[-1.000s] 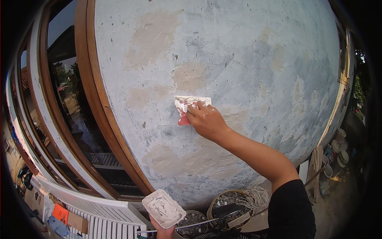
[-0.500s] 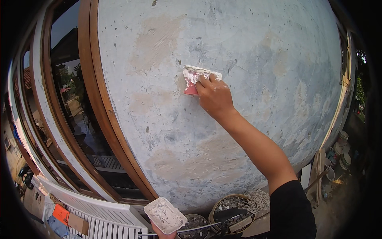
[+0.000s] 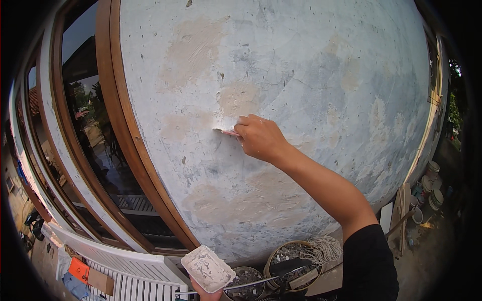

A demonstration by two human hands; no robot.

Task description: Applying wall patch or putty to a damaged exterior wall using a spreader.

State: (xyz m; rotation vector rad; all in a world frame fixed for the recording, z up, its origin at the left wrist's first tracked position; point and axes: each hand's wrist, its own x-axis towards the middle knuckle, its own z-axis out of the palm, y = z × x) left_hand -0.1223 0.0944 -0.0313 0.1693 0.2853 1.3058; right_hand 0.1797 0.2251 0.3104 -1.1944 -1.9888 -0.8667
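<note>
With its fingers pinched round a pink putty scraper (image 3: 230, 132), my right hand (image 3: 260, 136) works against the pale blue, weathered wall (image 3: 326, 120). White putty coats the scraper, which is seen nearly edge-on. Just above it is a fresh beige putty patch (image 3: 237, 99); an older-looking patch (image 3: 196, 50) lies higher up and a broad one (image 3: 251, 198) lower down. At the lower edge, my left hand (image 3: 205, 293) is closed on a white rectangular tub (image 3: 207, 269) smeared with putty. Most of that hand is hidden beneath the tub.
A brown-framed window (image 3: 95, 125) borders the wall on the left. Below it stands a white slatted bench (image 3: 135, 271) with an orange box (image 3: 78, 270) on it. Round pots (image 3: 247, 281) of dark rubble sit at the wall's foot. Several buckets (image 3: 435, 198) are at the far right.
My right hand has moved down and slightly left, turning the scraper from face-on to nearly edge-on. A putty patch now shows where the scraper was. The tub has hardly moved.
</note>
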